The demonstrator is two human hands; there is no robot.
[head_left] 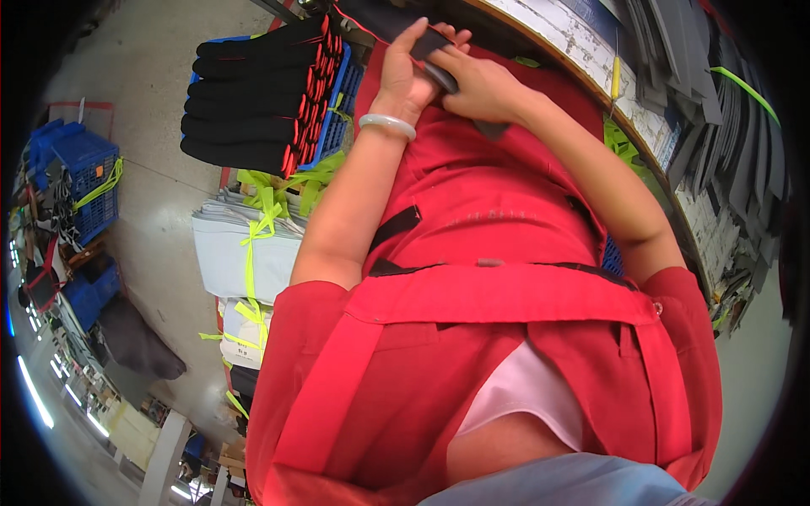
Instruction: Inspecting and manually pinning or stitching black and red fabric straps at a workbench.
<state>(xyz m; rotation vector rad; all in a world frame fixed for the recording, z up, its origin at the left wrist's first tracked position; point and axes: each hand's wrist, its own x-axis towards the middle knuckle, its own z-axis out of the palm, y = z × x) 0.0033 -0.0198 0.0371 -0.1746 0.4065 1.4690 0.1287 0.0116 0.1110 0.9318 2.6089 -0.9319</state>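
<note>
Red apron [472, 219] near, both hands far: left hand [403, 78] and right hand [481, 84] together, gripping a dark flat piece [434, 52].

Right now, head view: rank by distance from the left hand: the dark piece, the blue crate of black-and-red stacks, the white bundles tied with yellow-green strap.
1. dark piece: in the left hand, at the table edge.
2. blue crate: just to its left.
3. white bundles: lower left, on the floor.
</note>
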